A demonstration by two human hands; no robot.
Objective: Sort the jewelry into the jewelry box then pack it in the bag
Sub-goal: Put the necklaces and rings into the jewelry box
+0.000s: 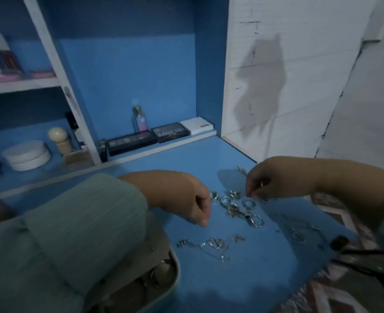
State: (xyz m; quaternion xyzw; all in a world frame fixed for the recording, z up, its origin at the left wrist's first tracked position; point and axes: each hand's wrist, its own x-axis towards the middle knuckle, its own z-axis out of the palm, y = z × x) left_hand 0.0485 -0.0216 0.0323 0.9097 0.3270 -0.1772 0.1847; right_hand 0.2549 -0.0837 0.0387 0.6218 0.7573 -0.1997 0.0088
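A person's left hand (186,197) curls empty beside scattered silver rings (236,202) on the blue table (231,279); the right hand (274,179) pinches a small piece above them. The jewelry box (164,274) lies partly hidden under the left sleeve, which could sweep nearby chains (209,243) off.

"MALTL"-like print on dark palette (170,132)

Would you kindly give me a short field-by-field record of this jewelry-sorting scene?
surface: blue table top
loose jewelry: silver rings and clasps, thin silver chain necklace
left hand: fingers curled, beside the rings; grip unclear
right hand: pinches something small over the rings
jewelry box: grey tray, partly under the green left sleeve
back ledge: dark makeup palettes
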